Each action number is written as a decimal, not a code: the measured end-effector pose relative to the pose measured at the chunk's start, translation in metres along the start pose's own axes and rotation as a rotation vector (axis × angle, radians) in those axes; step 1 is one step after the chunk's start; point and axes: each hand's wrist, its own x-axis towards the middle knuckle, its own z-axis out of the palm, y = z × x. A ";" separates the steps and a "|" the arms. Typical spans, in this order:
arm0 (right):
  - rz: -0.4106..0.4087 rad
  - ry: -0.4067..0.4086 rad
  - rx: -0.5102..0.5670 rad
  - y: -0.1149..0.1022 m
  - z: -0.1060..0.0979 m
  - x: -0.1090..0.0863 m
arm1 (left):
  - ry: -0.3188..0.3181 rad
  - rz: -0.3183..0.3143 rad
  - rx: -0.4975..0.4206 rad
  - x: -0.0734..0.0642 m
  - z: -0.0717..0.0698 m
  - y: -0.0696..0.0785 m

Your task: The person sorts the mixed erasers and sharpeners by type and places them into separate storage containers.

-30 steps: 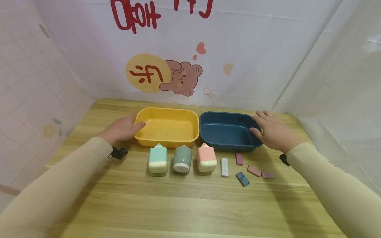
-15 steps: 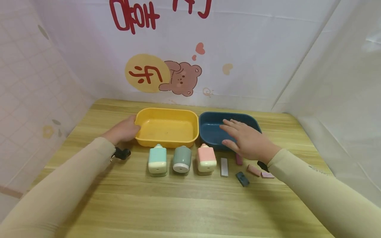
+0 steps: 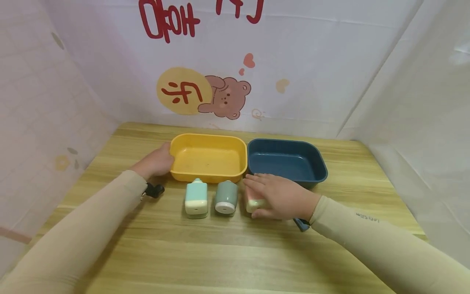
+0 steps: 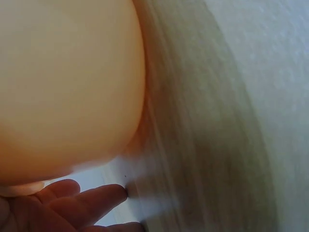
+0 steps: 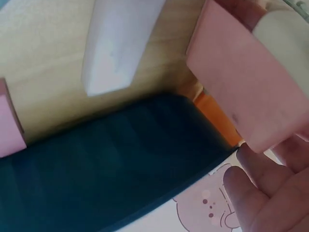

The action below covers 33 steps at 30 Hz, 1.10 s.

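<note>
My right hand (image 3: 282, 197) lies over the pink-and-cream bottle (image 3: 253, 200), fingers across its far end and thumb on its near side. In the right wrist view the pink bottle (image 5: 246, 77) is close up, with fingertips right at its corner. My left hand (image 3: 157, 160) is at the left wall of the yellow bin (image 3: 209, 178). The left wrist view shows that hand's fingers (image 4: 91, 200) extended past the bin's wall (image 4: 67, 87). A mint-and-cream bottle (image 3: 196, 198) and a grey-green bottle with a white end (image 3: 226, 198) stand left of the pink one.
A dark blue bin (image 3: 288, 161) sits right against the yellow one. A white block (image 5: 116, 53) and a pink block (image 5: 7, 125) lie before it. Part of a blue-grey block (image 3: 302, 224) shows below my right wrist. A white printed cloth wall (image 3: 312, 81) rises behind the table.
My right hand has moved from the blue bin's right rim leftward and toward me onto the pink bottle. My left thumb has drawn back from inside the yellow bin; its hand stays at the left wall.
</note>
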 end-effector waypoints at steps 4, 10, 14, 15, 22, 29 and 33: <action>-0.009 -0.012 -0.021 0.000 0.004 0.000 | -0.003 -0.003 -0.015 0.001 0.001 0.001; -0.019 -0.005 -0.026 0.000 0.006 0.002 | -0.009 -0.008 0.010 0.002 0.002 0.001; -0.019 -0.007 -0.031 0.000 0.007 0.002 | -0.017 -0.014 0.012 0.002 0.002 0.002; -0.018 -0.008 -0.028 -0.001 0.006 0.002 | -0.018 -0.015 0.011 0.002 0.002 0.002; -0.003 -0.016 -0.003 -0.005 0.003 0.003 | -0.014 -0.017 0.021 0.003 0.002 0.001; -0.034 0.005 -0.054 -0.008 0.000 0.003 | -0.016 -0.009 0.018 0.003 0.001 0.001; -0.044 0.010 -0.073 -0.009 0.000 0.003 | -0.018 -0.010 0.011 0.003 0.001 0.001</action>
